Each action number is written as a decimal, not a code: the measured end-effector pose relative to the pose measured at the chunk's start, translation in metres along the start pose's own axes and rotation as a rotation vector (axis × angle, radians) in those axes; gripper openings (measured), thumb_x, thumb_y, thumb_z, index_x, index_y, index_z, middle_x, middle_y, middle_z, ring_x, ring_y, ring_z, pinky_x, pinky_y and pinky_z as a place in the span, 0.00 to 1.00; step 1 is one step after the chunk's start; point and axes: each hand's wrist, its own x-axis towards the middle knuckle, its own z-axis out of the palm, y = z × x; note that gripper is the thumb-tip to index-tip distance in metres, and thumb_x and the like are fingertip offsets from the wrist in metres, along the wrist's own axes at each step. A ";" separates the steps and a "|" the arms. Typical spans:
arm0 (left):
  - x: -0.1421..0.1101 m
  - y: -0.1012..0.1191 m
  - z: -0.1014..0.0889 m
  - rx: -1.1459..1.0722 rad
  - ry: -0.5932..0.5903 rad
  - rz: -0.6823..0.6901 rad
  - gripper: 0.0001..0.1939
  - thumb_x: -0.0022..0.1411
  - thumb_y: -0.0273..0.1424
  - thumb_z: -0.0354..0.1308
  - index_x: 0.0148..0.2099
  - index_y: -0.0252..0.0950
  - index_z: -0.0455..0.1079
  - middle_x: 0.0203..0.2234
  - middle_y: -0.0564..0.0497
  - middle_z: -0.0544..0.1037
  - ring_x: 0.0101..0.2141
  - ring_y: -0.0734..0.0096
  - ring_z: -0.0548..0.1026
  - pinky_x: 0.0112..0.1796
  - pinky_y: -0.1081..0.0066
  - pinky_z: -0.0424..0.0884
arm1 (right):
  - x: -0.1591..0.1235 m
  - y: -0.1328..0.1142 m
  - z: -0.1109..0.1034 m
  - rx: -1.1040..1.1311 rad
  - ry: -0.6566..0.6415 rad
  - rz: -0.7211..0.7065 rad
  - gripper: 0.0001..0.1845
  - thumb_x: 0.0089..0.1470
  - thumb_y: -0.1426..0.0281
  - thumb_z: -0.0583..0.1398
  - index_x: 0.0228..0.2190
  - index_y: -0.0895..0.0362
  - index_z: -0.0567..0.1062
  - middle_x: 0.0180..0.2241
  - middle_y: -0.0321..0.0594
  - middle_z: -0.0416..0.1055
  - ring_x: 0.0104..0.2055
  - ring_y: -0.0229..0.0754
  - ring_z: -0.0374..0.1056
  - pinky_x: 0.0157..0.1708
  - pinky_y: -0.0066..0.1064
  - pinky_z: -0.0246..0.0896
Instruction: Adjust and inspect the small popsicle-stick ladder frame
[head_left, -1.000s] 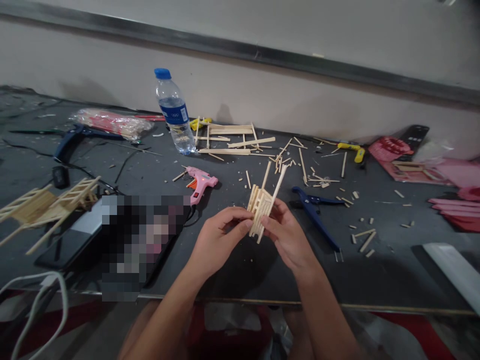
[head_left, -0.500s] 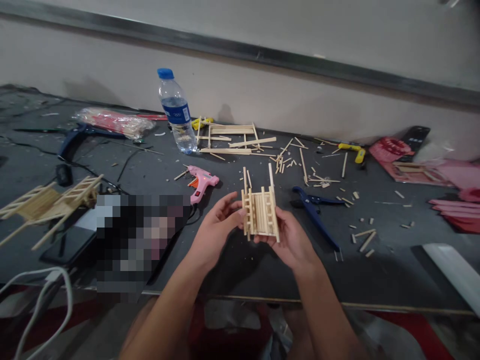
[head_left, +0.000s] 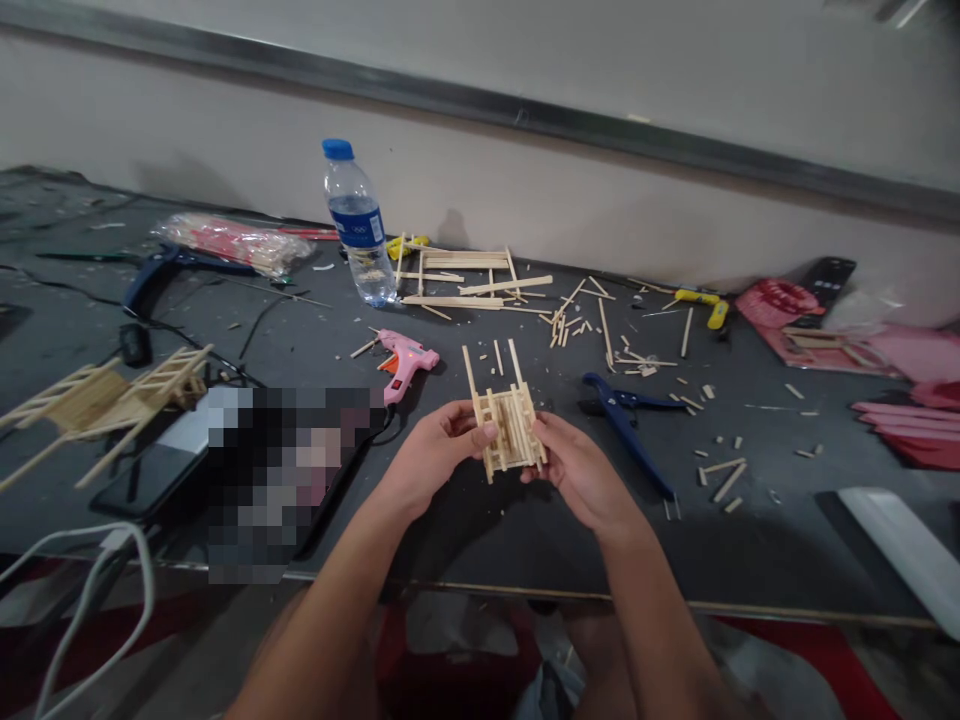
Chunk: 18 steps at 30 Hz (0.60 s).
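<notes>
A small model cart made of light wooden sticks [head_left: 512, 425] is held above the dark table, its two long handles pointing away from me. My left hand [head_left: 442, 447] grips its left side, thumb on the front rail. On the other side my right hand [head_left: 574, 465] has its thumb and fingers closed on the right edge; some fingertips are hidden behind the model. Beyond my left hand lies a pink hot glue gun [head_left: 405, 360]. Blue-handled cutters [head_left: 630, 430] rest to the right of my right hand.
A water bottle [head_left: 358, 225] stands at the back beside a stick frame [head_left: 465, 262]. Stick offcuts [head_left: 724, 478] are scattered on the right. At left are another stick model [head_left: 112, 400], a phone [head_left: 150, 465] and a white cable [head_left: 142, 590].
The stick model has turned and tilted in my hands, its handles now leaning left. My left hand has closed onto its left side, where its fingers were looser before.
</notes>
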 end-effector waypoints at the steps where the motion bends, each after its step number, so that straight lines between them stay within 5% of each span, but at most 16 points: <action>1: 0.000 0.000 0.000 0.017 0.002 -0.014 0.16 0.51 0.32 0.63 0.43 0.35 0.71 0.36 0.47 0.78 0.34 0.69 0.73 0.34 0.71 0.66 | 0.000 0.000 -0.001 -0.009 0.008 -0.002 0.15 0.50 0.62 0.61 0.39 0.55 0.74 0.32 0.37 0.72 0.29 0.35 0.67 0.22 0.24 0.64; 18: 0.013 -0.013 -0.015 0.008 -0.049 -0.060 0.17 0.54 0.31 0.61 0.47 0.36 0.70 0.42 0.47 0.76 0.40 0.69 0.74 0.44 0.66 0.68 | 0.007 0.006 -0.009 -0.019 0.081 -0.003 0.16 0.45 0.68 0.63 0.39 0.54 0.75 0.42 0.42 0.73 0.37 0.41 0.69 0.35 0.33 0.65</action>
